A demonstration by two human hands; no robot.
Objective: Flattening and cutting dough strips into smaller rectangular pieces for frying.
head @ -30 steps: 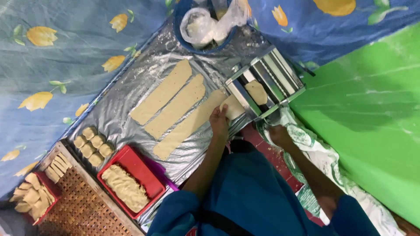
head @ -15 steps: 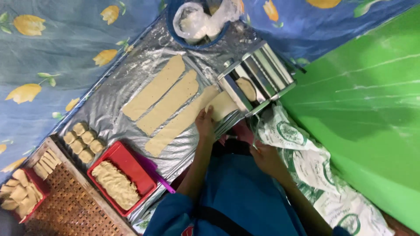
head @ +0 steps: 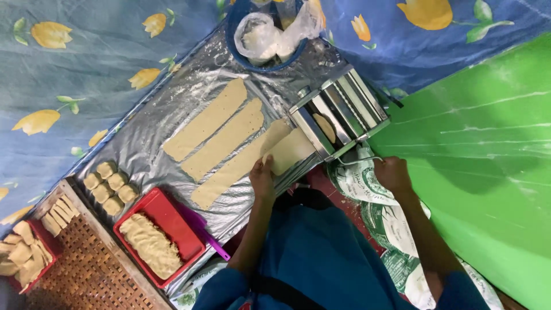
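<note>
A metal dough roller machine (head: 340, 115) stands on a silver plastic sheet (head: 160, 115). A dough sheet (head: 288, 152) comes out of its near side, and my left hand (head: 262, 175) touches the sheet's edge. My right hand (head: 393, 172) is shut on the machine's crank handle (head: 359, 161) at its right side. Three long flat dough strips (head: 224, 136) lie side by side on the silver sheet, to the left of the machine.
A blue bowl (head: 270, 40) with plastic bags of flour sits behind the machine. Small dough lumps (head: 109, 186), a red tray of dough (head: 158, 235), a purple tool (head: 204, 229) and a woven mat (head: 86, 270) lie at left. Green cloth (head: 476, 172) lies right.
My right hand moved up from my lap to the crank handle. My left hand stayed at the emerging dough sheet, which has grown longer. The camera view shifted slightly.
</note>
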